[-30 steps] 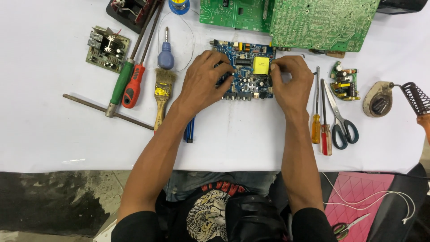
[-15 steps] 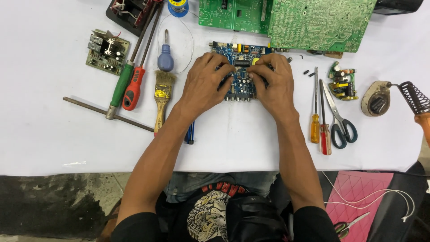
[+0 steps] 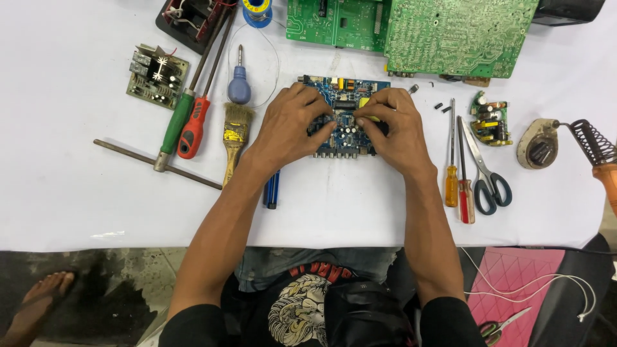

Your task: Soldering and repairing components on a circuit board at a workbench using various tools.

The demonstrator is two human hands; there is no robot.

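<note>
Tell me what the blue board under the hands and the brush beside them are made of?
The blue circuit board looks like stiff glossy laminate studded with small metal and plastic parts. The brush seems to have a wooden handle, a yellowish metal band and pale bristles.

I see a blue circuit board (image 3: 344, 115) with a yellow part on the white desk (image 3: 77, 193). Left of that board: a yellow-banded brush (image 3: 234, 138), a red-handled screwdriver (image 3: 193, 125), a green-handled one (image 3: 177, 122). Beyond it, two green boards (image 3: 459, 35) — one traced with pale lines. Right of it, an orange screwdriver (image 3: 452, 180) and dark teal-handled scissors (image 3: 485, 170).
</note>
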